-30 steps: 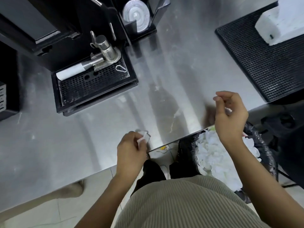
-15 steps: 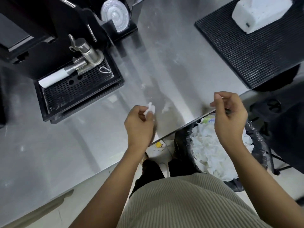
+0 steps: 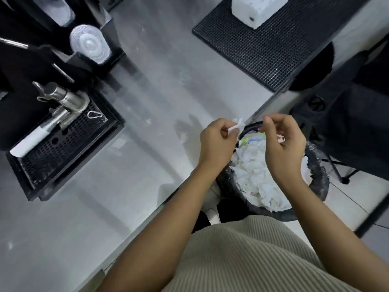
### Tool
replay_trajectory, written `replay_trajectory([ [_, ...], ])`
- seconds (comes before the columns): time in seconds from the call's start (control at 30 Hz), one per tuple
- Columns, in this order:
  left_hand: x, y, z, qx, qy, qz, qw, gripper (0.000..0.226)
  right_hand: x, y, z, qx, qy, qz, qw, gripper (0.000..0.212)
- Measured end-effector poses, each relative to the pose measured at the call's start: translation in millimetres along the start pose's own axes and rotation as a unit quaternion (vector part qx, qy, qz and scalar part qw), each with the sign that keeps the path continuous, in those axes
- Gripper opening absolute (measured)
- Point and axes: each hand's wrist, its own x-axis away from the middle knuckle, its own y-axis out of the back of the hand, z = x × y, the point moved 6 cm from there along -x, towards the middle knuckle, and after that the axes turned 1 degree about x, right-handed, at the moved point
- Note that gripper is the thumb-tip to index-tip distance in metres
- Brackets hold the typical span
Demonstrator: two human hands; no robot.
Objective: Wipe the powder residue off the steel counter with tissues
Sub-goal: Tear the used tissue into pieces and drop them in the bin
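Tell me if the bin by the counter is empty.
No. The bin is filled nearly to its rim with crumpled white tissues, below the left hand pinching a tissue scrap.

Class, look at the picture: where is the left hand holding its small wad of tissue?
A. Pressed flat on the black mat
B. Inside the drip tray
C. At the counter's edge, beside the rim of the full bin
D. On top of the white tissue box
C: the left hand pinches the tissue wad at the steel counter edge, next to the bin rim.
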Motion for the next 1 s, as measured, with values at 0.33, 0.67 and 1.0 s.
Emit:
replay_trajectory([
  [0.33,12.3,166.7,93.9,-0.126,0.089,-0.251,0.956,0.016,10.9,15.3,-18.4,0.003,-0.033,-0.042,0.999,0.009],
  [0.67,-0.3,-0.7,-1.1,-0.119,-0.146,-0.011,0.982,0.010,20.2,0.8,-12.2,0.001,-0.029,-0.045,0.999,0.010],
  [1.0,33.0,202.0,100.3,-0.097,0.050,-0.335,0.936,0.015,36.4,-74.5,6.2,0.022,0.076,-0.006,0.997,0.012],
])
